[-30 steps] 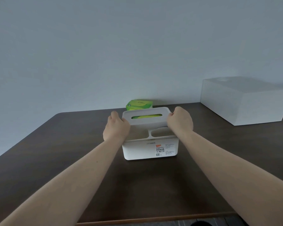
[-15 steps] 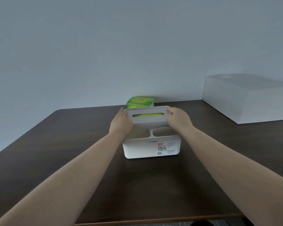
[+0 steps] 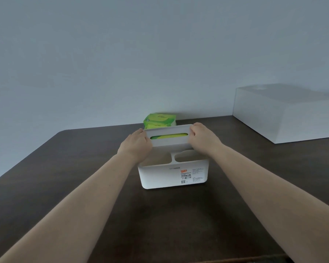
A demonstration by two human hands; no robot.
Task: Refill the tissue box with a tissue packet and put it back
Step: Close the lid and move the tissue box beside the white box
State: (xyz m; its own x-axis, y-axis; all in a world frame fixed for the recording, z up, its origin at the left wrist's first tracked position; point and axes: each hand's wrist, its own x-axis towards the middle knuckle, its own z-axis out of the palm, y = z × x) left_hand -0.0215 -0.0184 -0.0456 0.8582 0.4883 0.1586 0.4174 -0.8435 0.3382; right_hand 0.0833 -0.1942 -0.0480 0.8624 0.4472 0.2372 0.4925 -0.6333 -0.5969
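Observation:
A white tissue box point(image 3: 160, 177) with front compartments and a label stands mid-table. Its slotted lid point(image 3: 169, 144) is tilted up above the box's rear part. My left hand point(image 3: 136, 144) grips the lid's left end and my right hand point(image 3: 202, 136) grips its right end. Green packet wrapping shows through the slot. A green tissue packet point(image 3: 159, 119) lies on the table just behind the box, partly hidden by the lid.
The dark wooden table point(image 3: 65, 177) runs to a plain wall at the back. A large white box point(image 3: 285, 112) sits at the far right. The table's near edge is at the bottom of the view.
Both hands have lifted the lid slightly and tilted it more upright. The view has shifted a little, so the green packet behind shows more.

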